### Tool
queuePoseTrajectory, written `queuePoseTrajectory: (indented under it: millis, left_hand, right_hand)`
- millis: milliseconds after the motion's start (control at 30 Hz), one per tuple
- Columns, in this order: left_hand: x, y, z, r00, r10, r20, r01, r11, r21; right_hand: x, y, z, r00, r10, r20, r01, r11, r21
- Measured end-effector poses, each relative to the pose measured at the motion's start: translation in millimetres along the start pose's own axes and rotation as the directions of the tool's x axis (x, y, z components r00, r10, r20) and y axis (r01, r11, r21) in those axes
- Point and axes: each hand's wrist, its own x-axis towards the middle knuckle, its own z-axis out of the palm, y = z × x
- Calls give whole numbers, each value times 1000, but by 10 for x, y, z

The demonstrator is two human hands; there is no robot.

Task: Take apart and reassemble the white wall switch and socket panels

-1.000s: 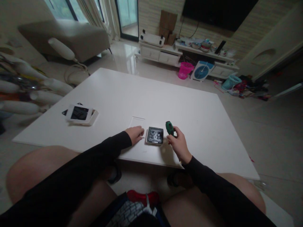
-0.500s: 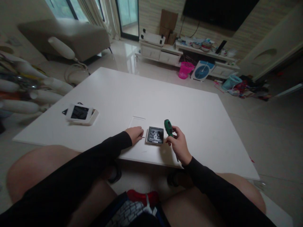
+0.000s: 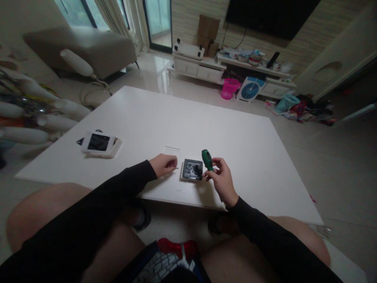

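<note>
A square switch module (image 3: pixel 192 169) with grey innards lies face up near the front edge of the white table (image 3: pixel 182 122). My right hand (image 3: pixel 221 181) is closed round a green-handled screwdriver (image 3: pixel 207 159), held upright just right of the module. My left hand (image 3: pixel 163 164) hovers just left of the module, fingers pinched on a small thin piece, perhaps a screw. A clear flat cover plate (image 3: pixel 171 149) lies just beyond my left hand.
A white box with a black insert (image 3: pixel 100 143) sits at the table's left. Beyond the table are a sofa (image 3: pixel 85 47), a low TV cabinet (image 3: pixel 232 70), a pink basket (image 3: pixel 230 87) and a fan (image 3: pixel 249 89). White padded objects (image 3: pixel 35 118) crowd the left.
My left hand has lifted slightly off the table and drawn back to the left. My right hand has carried the screwdriver a little left, closer to the module.
</note>
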Motion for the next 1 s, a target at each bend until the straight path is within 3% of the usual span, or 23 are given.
queuePoseTrajectory:
  millis: [100, 233, 333, 433, 533, 733, 867, 1000]
  left_hand:
    - [1, 48, 2, 998, 48, -29, -54, 969, -241]
    - [22, 140, 93, 999, 44, 10, -33, 850, -525]
    - [-5, 268, 165, 999, 23, 44, 9, 776, -630]
    - [-55, 443, 240, 998, 61, 9, -37, 714, -699]
    - [-98, 592, 315, 996, 85, -10, -66, 692, -718]
    - [-153, 665, 401, 994, 9, -108, -77, 754, -652]
    - [-163, 687, 360, 985, 18, -173, -130, 738, -662]
    - [-168, 729, 276, 971, 34, -235, -185, 726, -662]
  right_hand:
    - [-19, -31, 16, 1000, 8, 18, -8, 1000, 26]
    - [-56, -68, 28, 997, 14, 71, -15, 1000, 11]
    - [-116, -81, 39, 996, 7, 89, -2, 999, -53]
    - [-205, -62, 66, 986, 9, 166, 8, 995, -98]
    - [-298, -16, 98, 975, -18, 220, 48, 990, -131]
    - [-387, 16, 111, 965, -153, 213, 204, 948, -243]
    - [-393, -40, 112, 927, -259, 270, 324, 918, -230]
    - [-394, -100, 106, 909, -278, 312, 349, 916, -201]
